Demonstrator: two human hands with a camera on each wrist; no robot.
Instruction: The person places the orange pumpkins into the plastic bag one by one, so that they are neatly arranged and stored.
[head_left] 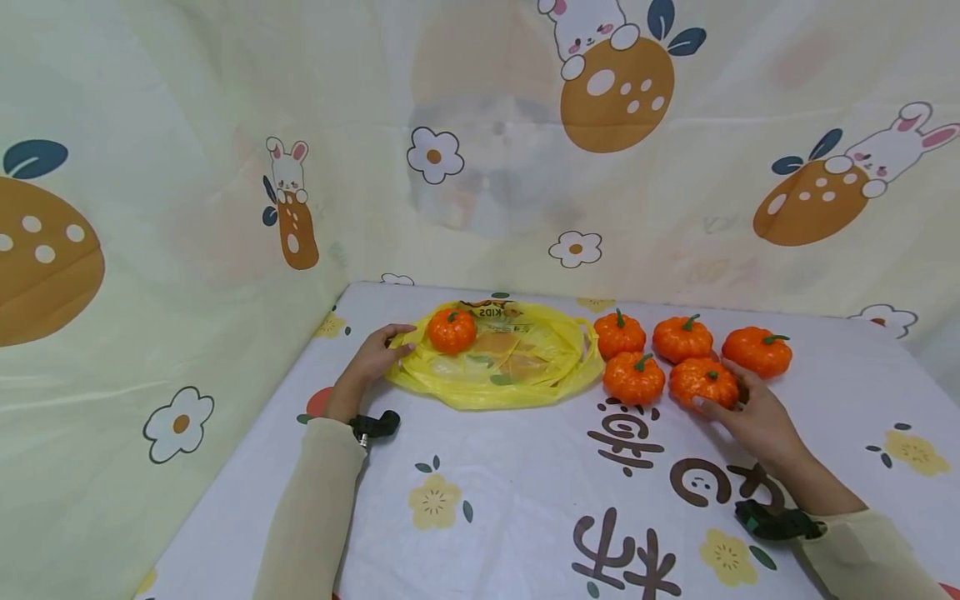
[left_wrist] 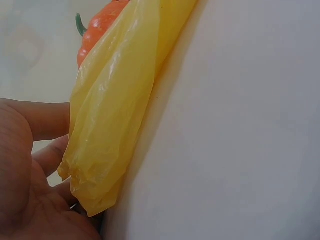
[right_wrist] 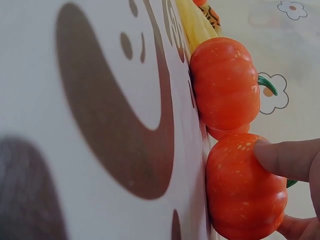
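A yellow plastic bag [head_left: 525, 383] lies flat on the table, with one small orange pumpkin [head_left: 452, 332] on its left part. My left hand [head_left: 371, 362] holds the bag's left edge between thumb and fingers; in the left wrist view the crumpled bag end [left_wrist: 107, 150] sits in that hand. On the right, my right hand [head_left: 761, 417] grips the nearest pumpkin [head_left: 703, 383] of a group, thumb on its near side and fingers on the far side. The right wrist view shows the thumb [right_wrist: 287, 157] pressed on this pumpkin, which rests on the table.
Beside the held pumpkin stand other pumpkins: a front one [head_left: 633, 379], two behind [head_left: 619, 333] and a right one [head_left: 757, 352]. The bag's handle [head_left: 588, 342] reaches the leftmost ones. A printed curtain [head_left: 495, 208] rises behind the white patterned tablecloth [head_left: 495, 483].
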